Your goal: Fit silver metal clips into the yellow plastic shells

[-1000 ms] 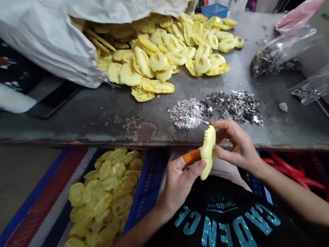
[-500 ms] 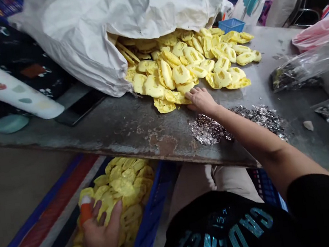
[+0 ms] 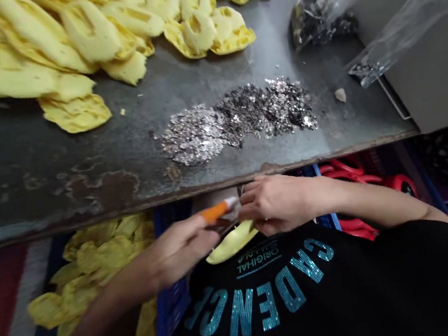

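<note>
My left hand is closed around an orange-handled tool, its tip pointing right toward my other hand. My right hand is closed on a yellow foam piece, held just below the table's front edge and above my black shirt. The two hands meet over my lap. A heap of the same yellow foam pieces lies on the metal table at the top left. A pile of small silvery bits lies on the table right above my hands.
A blue crate with more yellow pieces sits on the floor at my lower left. Clear plastic bags of dark bits and a grey box stand at the table's right. Red hoses lie under the table.
My right hand came back from the yellow heap with a piece. My left hand rose from the crate with the orange tool. Both now meet at my lap.
</note>
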Demonstrator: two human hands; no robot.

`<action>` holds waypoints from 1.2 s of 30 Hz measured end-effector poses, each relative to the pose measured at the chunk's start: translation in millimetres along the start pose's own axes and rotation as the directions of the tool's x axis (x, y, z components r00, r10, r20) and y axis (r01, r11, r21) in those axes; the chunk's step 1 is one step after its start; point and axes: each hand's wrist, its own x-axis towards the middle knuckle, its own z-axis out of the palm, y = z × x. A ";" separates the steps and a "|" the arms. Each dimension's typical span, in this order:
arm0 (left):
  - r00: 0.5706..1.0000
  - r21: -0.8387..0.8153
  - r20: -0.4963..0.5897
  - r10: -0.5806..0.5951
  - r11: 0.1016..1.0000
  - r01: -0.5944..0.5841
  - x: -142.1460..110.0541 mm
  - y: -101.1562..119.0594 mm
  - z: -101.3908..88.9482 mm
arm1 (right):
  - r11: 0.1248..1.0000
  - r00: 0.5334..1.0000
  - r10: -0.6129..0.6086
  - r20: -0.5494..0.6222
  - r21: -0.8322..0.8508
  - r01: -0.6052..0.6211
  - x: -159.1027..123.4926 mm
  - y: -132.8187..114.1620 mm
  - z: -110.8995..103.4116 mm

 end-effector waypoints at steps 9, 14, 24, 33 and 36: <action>0.950 -0.159 0.231 -0.212 0.955 0.252 29.2 1.1 63.0 | 0.946 0.650 0.322 -0.688 0.252 -0.202 -64.6 77.5 38.9; 0.998 -0.462 -0.013 -0.063 0.885 0.050 19.4 -2.2 69.8 | 0.832 0.550 0.377 -0.745 0.013 -0.554 -51.7 120.6 39.7; 0.992 -0.670 -0.125 0.004 0.738 -0.087 24.5 32.2 81.2 | 0.837 0.637 0.329 -0.697 -0.096 -0.539 -48.0 122.3 31.8; 0.996 -0.765 -0.083 -0.013 0.641 -0.056 26.3 30.9 86.2 | 0.850 0.654 0.369 -0.660 -0.044 -0.524 -55.7 80.7 52.6; 0.996 -0.791 -0.082 -0.021 0.609 -0.052 27.5 29.9 87.5 | 0.861 0.609 0.373 -0.700 0.017 -0.508 -56.3 84.4 62.2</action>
